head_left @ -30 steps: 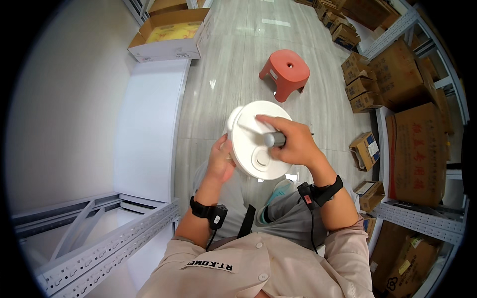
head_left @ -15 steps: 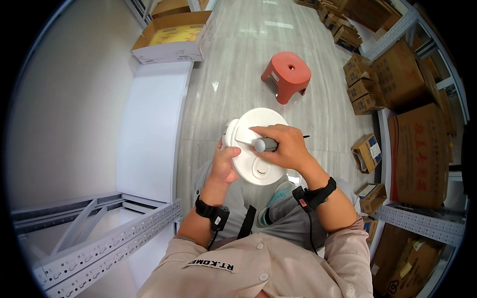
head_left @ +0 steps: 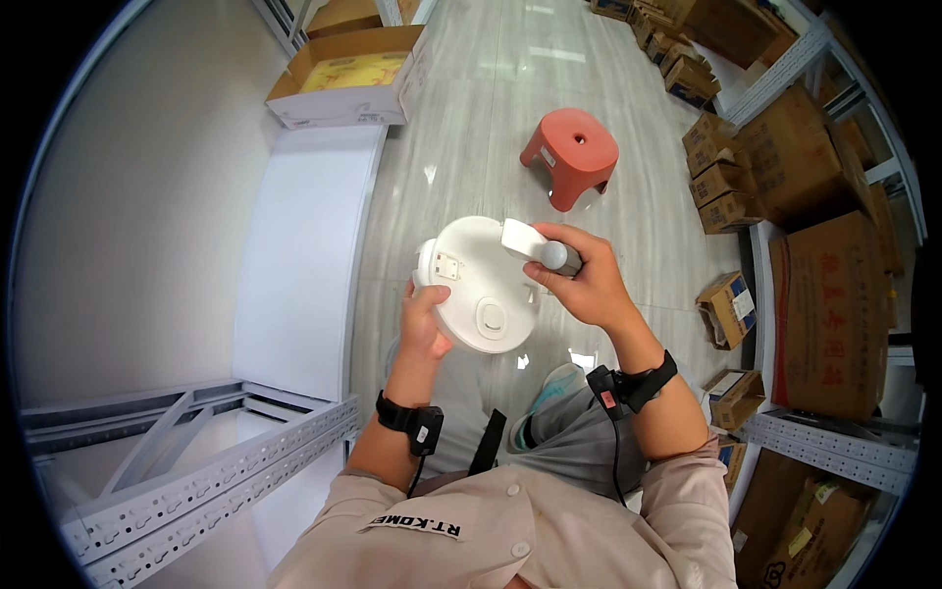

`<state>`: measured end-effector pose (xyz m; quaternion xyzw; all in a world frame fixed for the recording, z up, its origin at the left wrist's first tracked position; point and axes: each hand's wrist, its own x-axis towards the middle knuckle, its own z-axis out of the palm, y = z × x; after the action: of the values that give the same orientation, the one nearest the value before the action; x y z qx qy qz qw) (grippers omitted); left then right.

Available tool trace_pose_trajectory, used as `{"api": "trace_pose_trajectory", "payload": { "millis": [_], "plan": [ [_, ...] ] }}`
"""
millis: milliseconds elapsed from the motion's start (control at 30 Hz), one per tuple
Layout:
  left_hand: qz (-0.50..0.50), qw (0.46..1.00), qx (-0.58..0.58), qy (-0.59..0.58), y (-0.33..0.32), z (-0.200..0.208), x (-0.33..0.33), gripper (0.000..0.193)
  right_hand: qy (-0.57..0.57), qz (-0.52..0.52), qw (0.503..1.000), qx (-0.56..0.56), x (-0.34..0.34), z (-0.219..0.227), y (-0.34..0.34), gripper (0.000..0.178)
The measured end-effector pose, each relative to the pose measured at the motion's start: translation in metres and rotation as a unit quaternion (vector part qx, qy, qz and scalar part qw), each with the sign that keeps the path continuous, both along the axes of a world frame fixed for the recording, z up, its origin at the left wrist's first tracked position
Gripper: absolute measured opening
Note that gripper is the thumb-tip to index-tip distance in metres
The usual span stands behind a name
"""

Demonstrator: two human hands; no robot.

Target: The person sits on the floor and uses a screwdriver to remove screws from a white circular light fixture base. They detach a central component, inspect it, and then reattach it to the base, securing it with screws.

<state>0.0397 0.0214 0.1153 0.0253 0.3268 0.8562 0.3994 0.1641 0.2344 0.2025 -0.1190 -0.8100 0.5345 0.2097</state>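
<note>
My left hand [head_left: 424,322] is closed on the left rim of a white round disc-shaped device [head_left: 483,306], thumb on its upper face. That face has a small exposed terminal recess [head_left: 447,266] near the left edge and a raised oval part [head_left: 491,318] lower down. At the disc's upper right, my right hand [head_left: 592,285] holds a small white cover piece [head_left: 521,239] between its fingers, lifted off the recess. In the same grip sits a grey-handled screwdriver [head_left: 561,258], its handle end facing me; its shaft is hidden.
A red plastic stool [head_left: 575,147] stands on the tiled floor ahead. To the left are a white shelf [head_left: 299,265], a perforated metal rack beam [head_left: 216,471] and an open carton [head_left: 343,103]. Cardboard boxes [head_left: 829,314] fill racks on the right.
My right hand has moved up and right off the disc, taking the white cover with it and baring the recess. My left hand and the disc have shifted slightly left.
</note>
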Motion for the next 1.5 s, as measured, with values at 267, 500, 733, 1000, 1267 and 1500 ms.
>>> {"api": "trace_pose_trajectory", "payload": {
  "millis": [267,500,733,1000,1267,1500],
  "plan": [
    [-0.041,0.996,0.062,-0.047,0.002,-0.012,0.004,0.073,-0.009,-0.060,0.996,-0.063,-0.001,0.004,0.002,0.041],
    [-0.018,0.993,0.063,-0.099,-0.002,-0.013,0.000,0.072,0.025,-0.160,0.977,-0.141,0.006,0.012,0.037,0.043],
    [0.007,0.994,0.053,-0.100,0.004,-0.014,-0.001,0.070,0.156,-0.086,0.975,0.132,0.010,0.018,0.016,0.044],
    [0.007,0.993,0.068,-0.100,0.008,-0.011,-0.001,0.072,0.155,0.019,0.936,0.316,0.014,0.054,0.002,0.046],
    [0.013,0.995,0.040,-0.096,0.015,-0.013,0.006,0.075,0.027,-0.072,0.964,0.256,0.005,0.042,0.004,0.041],
    [0.036,0.991,0.096,-0.085,0.003,-0.012,-0.005,0.072,-0.214,-0.105,0.971,-0.014,0.006,0.011,0.049,0.028]
  ]
}}
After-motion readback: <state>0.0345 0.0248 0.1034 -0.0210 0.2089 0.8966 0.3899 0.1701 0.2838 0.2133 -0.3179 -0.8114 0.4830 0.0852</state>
